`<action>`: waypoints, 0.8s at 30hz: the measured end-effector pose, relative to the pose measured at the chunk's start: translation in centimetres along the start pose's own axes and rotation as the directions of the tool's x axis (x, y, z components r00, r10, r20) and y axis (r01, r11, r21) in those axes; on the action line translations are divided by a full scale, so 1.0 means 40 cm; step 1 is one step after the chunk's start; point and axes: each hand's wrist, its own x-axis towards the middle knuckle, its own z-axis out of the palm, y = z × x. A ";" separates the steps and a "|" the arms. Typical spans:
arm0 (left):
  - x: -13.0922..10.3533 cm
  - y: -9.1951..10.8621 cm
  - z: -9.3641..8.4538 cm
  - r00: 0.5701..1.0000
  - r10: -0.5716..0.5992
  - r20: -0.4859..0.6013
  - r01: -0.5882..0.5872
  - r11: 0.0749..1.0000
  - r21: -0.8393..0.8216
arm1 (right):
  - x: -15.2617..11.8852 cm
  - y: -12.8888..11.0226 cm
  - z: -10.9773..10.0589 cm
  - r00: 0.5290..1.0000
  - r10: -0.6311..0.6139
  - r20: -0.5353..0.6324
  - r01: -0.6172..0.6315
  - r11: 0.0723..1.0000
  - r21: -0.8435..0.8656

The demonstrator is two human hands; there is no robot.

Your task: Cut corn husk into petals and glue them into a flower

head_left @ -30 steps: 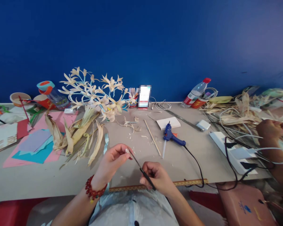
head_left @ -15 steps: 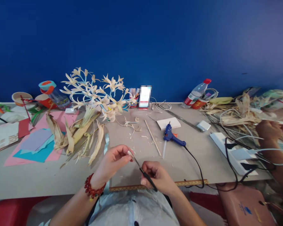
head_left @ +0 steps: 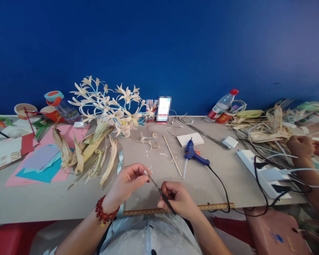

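Observation:
My right hand (head_left: 177, 199) is wrapped round the black handles of a pair of scissors (head_left: 166, 200). Their metal blades point up and left to the fingertips of my left hand (head_left: 131, 181). Thumb and fingers of that hand pinch a small pale piece (head_left: 145, 173), apparently corn husk, right at the blade tips. Most of the piece is hidden by the fingers. Beyond my hands lie a thin wooden stick (head_left: 172, 156), small pale scraps and a blue glue gun (head_left: 195, 154) with a glue stick in its back end.
Husk flowers (head_left: 111, 106) stand at the back, with corn husks (head_left: 82, 152) and coloured paper (head_left: 39, 173) at left. A phone (head_left: 163, 109) leans near the wall. To the right are a power strip (head_left: 266, 177), cables, a bottle (head_left: 222, 106) and another person's hand (head_left: 301, 147).
The scissors have turned slightly and their blades look closer together at the pale piece. My left hand stays nearly still. At the right, the other person's hands have shifted a little.

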 end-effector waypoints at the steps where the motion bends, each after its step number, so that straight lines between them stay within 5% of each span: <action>1: 0.000 0.000 0.000 1.000 0.000 0.002 0.000 1.000 0.003 | 0.001 0.002 0.000 1.000 0.000 0.000 0.000 1.000 0.002; 24: 0.007 0.011 -0.018 0.996 -0.017 0.088 0.010 0.997 0.081 | 0.002 0.010 -0.010 0.998 0.037 0.040 -0.038 0.999 0.000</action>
